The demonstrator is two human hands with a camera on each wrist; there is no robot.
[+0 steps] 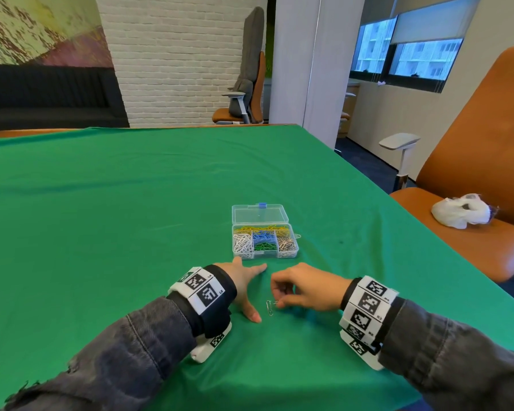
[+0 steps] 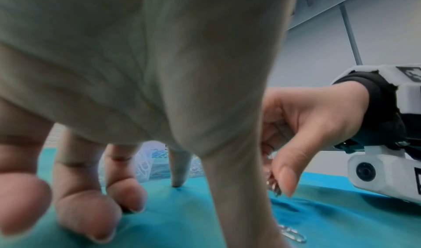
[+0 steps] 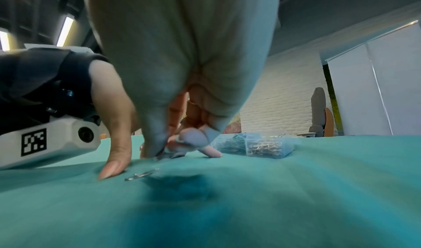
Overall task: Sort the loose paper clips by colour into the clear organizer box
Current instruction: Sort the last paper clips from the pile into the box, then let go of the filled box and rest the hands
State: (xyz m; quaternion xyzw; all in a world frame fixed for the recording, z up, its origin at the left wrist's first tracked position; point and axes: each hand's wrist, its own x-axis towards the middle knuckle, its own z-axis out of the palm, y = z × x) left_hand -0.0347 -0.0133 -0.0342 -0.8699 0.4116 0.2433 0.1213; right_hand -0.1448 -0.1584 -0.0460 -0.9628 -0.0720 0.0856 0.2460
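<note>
Clip on the green cloth, between your two thumbs.

A silver paper clip lay flat just beside your left thumb tip, below your right hand. Your right hand's fingers were curled together, thumb and fingertips pinching small metal clips just above the cloth. Your left hand was spread, fingertips pressing the cloth. The clear organizer box stood open just beyond both hands.
</note>
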